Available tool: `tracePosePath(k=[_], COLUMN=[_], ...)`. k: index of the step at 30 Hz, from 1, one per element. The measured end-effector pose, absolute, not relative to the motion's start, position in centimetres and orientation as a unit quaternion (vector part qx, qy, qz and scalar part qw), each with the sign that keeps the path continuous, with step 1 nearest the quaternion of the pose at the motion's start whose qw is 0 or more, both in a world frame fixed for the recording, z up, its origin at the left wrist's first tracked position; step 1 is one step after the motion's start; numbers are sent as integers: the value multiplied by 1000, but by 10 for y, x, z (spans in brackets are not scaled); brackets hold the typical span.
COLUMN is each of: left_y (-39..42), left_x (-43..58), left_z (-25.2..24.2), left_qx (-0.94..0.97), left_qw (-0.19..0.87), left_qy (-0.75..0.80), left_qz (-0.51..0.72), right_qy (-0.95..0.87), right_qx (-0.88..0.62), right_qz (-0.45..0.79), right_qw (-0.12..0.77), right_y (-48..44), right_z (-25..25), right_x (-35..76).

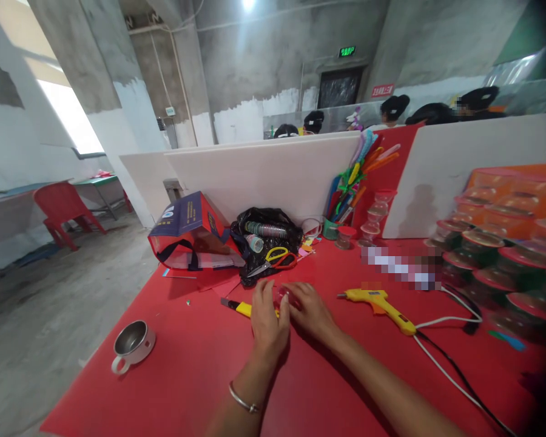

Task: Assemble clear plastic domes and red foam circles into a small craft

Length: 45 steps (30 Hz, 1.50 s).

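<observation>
My left hand (pixel 267 317) and my right hand (pixel 313 311) meet over the middle of the red table. Between their fingertips is a small, rounded, see-through object (pixel 285 295) that looks reddish; its kind is hard to make out. Fingers of both hands curl against it. A yellow utility knife (pixel 242 308) with its blade out lies on the table, its rear part passing behind my left hand. Just beyond my hands, yellow-handled scissors (pixel 268 265) and a red-handled pair (pixel 287 261) rest by a black plastic bag (pixel 268 218).
A yellow glue gun (pixel 382 301) with cords lies to the right. Stacked clear jars with red lids (pixel 491 276) crowd the far right. A metal cup (pixel 134 345) stands left, a box bag (pixel 193 233) behind it. Pipe cleaners (pixel 357 173) stand near the white partition (pixel 259 173).
</observation>
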<state>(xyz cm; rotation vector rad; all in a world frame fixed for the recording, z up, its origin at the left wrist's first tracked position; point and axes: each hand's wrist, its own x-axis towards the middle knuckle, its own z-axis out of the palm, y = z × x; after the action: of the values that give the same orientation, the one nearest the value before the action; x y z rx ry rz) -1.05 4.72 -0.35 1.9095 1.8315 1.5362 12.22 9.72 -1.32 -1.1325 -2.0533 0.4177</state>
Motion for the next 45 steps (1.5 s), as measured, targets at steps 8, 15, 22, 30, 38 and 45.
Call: tracePosePath(k=[8,15,22,30,38,45], left_y=[55,58,57,57,56,58], left_x=[-14,-14,-11,-7,-6,-8], left_z=[-8,-9,-14,-14,-13,-16], left_qx=[587,570,585,598,592,582], left_qw=[19,35,17,22,43,33], left_qy=[589,594,606,613,611,610], left_qz=[555,567,538,515,523,537], right_qy=[-804,-743,-727,-708,-671,-607], right_qx=[-436,-522,-569,-620,-643,-608], right_qz=[179,224,238,214,191,277], right_qw=[363,353,300,262,316,431], right_y=[143,203,241,243,238,222], right_z=[10,19,18,19,22,25], right_x=[85,51,16,7,7,27])
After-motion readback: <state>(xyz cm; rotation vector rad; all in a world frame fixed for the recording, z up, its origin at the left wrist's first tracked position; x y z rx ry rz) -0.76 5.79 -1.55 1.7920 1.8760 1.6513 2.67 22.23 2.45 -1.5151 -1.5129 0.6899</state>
